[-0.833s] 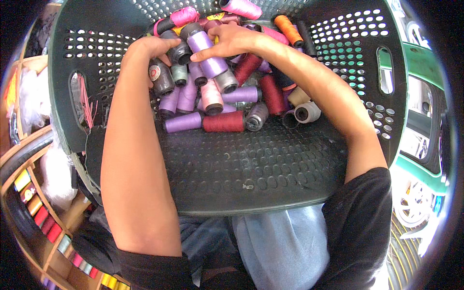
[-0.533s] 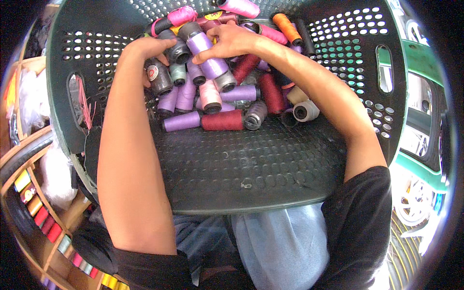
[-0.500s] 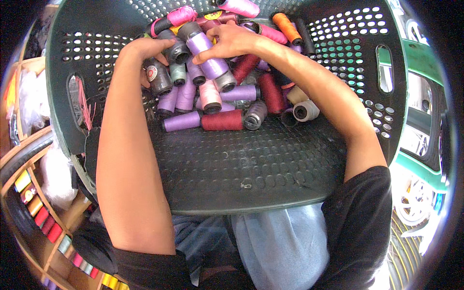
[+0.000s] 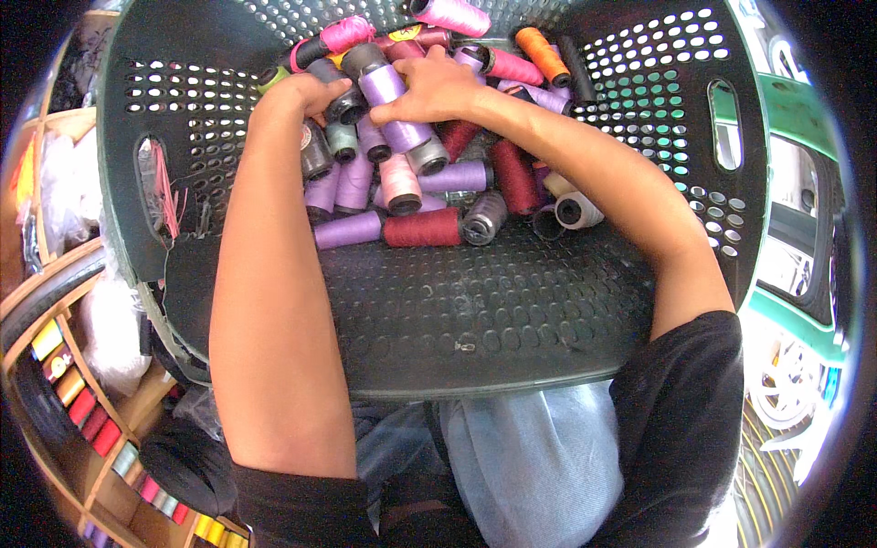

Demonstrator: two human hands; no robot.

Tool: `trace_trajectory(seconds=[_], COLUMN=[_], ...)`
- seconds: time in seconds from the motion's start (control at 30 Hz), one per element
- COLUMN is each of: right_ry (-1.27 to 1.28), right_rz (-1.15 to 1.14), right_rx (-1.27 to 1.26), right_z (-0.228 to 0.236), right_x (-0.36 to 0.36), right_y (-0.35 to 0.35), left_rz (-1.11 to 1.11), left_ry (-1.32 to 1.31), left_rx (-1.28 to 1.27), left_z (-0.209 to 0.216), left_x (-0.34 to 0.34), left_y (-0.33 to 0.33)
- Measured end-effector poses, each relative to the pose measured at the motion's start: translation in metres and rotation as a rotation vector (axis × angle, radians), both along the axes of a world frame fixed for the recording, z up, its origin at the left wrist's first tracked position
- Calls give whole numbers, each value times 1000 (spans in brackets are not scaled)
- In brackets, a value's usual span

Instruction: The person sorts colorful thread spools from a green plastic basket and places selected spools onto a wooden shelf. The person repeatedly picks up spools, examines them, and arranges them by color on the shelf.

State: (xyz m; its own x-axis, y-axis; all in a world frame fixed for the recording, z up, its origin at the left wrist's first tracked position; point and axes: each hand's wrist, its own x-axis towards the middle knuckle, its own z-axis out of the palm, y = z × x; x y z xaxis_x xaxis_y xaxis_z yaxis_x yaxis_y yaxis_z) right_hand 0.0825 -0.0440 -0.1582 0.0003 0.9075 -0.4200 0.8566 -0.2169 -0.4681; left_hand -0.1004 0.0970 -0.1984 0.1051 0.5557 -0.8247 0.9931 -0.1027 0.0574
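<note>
Inside a dark green perforated plastic basket (image 4: 475,365) lies a pile of thread spools in several colours. My right hand (image 4: 437,87) is wrapped round a light purple thread spool (image 4: 395,108) with a grey end, tilted on top of the pile. At the pile's left side my left hand (image 4: 300,102) is curled against a dark grey thread spool (image 4: 345,104), its thumb over it and other fingers partly hidden. Below that hand sits a dark brown spool (image 4: 316,153). A pink spool (image 4: 399,181) and a dark red spool (image 4: 423,227) lie nearer to me.
An orange spool (image 4: 542,55) leans at the basket's back right. Pink strands hang in the left handle slot (image 4: 160,192). A wooden shelf (image 4: 82,457) with coloured spools stands at the lower left. Beyond the basket's right side is a green frame (image 4: 804,324).
My left hand has shifted right, away from the brown spool's side and onto the dark grey spool. My right hand still holds the purple spool in nearly the same place.
</note>
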Motion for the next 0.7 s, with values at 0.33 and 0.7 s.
trace_trajectory(seconds=[0.33, 0.7], right_ry=[526, 628], right_rz=[123, 151], right_rx=[-229, -204], right_z=[23, 30], right_x=[56, 54], right_y=[11, 4], left_rz=[108, 130], left_ry=[-181, -76], left_rx=[200, 20], left_z=[57, 58], left_x=[-3, -5], left_y=[-37, -27])
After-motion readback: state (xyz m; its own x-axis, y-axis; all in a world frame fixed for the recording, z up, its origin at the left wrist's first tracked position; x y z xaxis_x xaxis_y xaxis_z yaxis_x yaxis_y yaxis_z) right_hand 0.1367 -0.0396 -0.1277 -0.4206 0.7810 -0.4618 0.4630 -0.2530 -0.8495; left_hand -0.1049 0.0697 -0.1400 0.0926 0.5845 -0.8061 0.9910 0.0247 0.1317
